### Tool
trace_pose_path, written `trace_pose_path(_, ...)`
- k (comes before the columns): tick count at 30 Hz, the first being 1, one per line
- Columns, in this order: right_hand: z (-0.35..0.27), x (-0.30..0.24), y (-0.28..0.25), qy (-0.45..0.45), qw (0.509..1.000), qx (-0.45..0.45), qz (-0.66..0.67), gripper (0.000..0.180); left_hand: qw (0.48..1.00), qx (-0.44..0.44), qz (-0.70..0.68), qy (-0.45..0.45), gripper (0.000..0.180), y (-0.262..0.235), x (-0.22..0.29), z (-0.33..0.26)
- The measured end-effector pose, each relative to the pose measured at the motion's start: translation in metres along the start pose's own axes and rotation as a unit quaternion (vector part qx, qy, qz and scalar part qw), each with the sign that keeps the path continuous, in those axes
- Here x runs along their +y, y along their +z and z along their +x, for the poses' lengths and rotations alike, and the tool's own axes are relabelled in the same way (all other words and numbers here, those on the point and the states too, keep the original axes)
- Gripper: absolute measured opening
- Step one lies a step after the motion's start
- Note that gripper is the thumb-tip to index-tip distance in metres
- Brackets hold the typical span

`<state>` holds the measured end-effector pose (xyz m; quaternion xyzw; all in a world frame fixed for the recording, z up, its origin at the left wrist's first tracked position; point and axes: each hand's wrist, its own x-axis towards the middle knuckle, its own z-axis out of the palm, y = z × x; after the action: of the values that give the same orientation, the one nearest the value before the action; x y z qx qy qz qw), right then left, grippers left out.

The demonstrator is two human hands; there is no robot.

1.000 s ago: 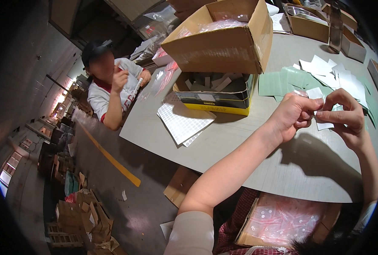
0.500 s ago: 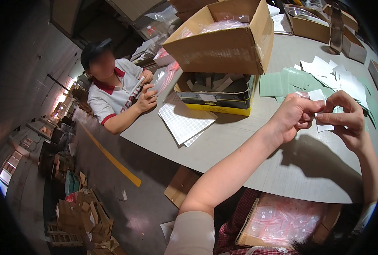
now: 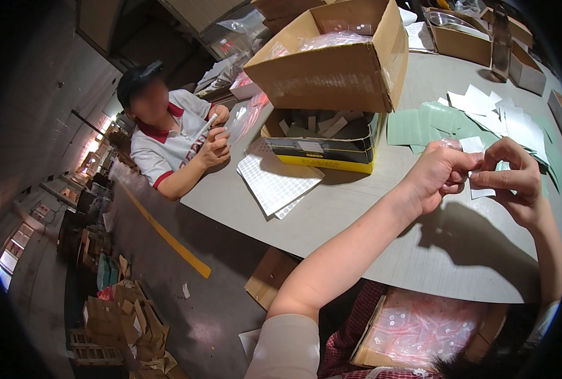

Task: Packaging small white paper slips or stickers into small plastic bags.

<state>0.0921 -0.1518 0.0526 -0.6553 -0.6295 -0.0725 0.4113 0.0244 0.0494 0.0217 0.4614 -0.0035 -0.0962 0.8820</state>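
Above the table's right part, my left hand is closed, its thumb and bent index finger pinching a small white paper slip. From the other side my right hand grips the same slip between thumb and fingertips. A shiny transparent bit shows at the top of my left hand; I cannot make out what it is. Just beyond my hands lie spread green paper pieces and a loose pile of white slips. The fingers hide much of the held slip.
An open cardboard box of plastic bags rests on a black-and-yellow box holding grey strips. Sticker sheets lie left of it. Across the table sits a co-worker holding something pale. Below the table edge is a box of bags.
My hands stay almost in place, still pinching the white slip, which has shifted very slightly. The co-worker's head and hands have moved a little to the left.
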Motion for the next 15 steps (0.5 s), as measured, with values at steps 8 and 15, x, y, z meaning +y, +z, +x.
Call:
trace_pose_path(8,0.0031,-0.0002,-0.0001,-0.018,1.0,-0.001,0.002,0.041,1.0,-0.002,0.003,0.005,0.012,-0.0011,0.0007,0.0008)
trace_pose_path(15,0.0025,-0.0016,0.0003,-0.014,1.0,-0.001,-0.001,0.039,1.0,0.003,0.005,0.001,0.013,0.0005,0.001,-0.0009)
